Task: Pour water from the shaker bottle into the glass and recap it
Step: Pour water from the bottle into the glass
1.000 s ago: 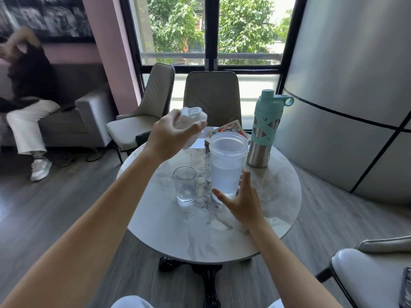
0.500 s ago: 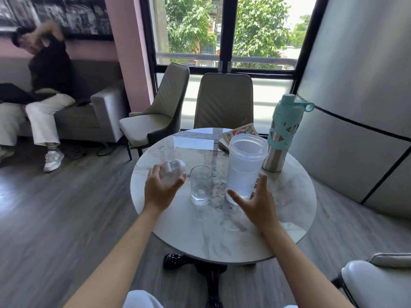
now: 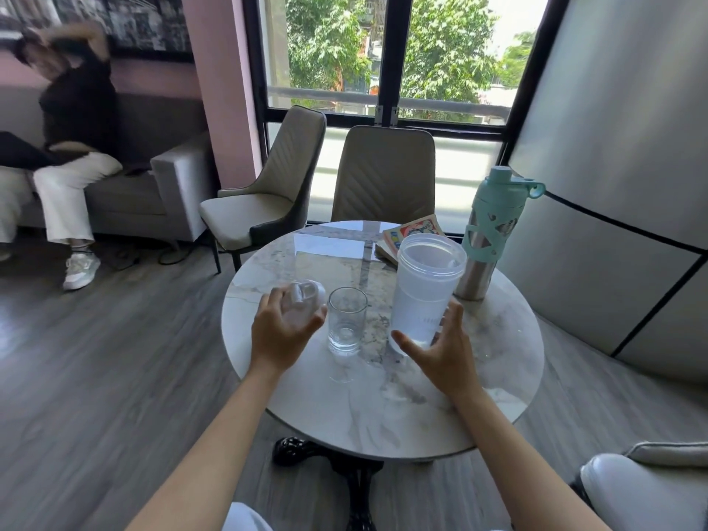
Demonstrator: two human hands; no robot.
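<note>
A translucent shaker bottle stands uncapped on the round marble table, with water in its lower part. A small clear glass stands just left of it, a little water at its bottom. My left hand holds the bottle's white cap low over the table, left of the glass. My right hand is at the base of the shaker bottle with fingers spread around it, thumb in front; whether it touches the bottle is unclear.
A steel bottle with a teal lid stands behind the shaker at the right. A book lies at the table's far side. Two chairs stand beyond the table. A person sits on a sofa at the left.
My left hand has come down from above the table with the cap and now holds it low beside the glass. My right hand has stayed by the shaker's base.
</note>
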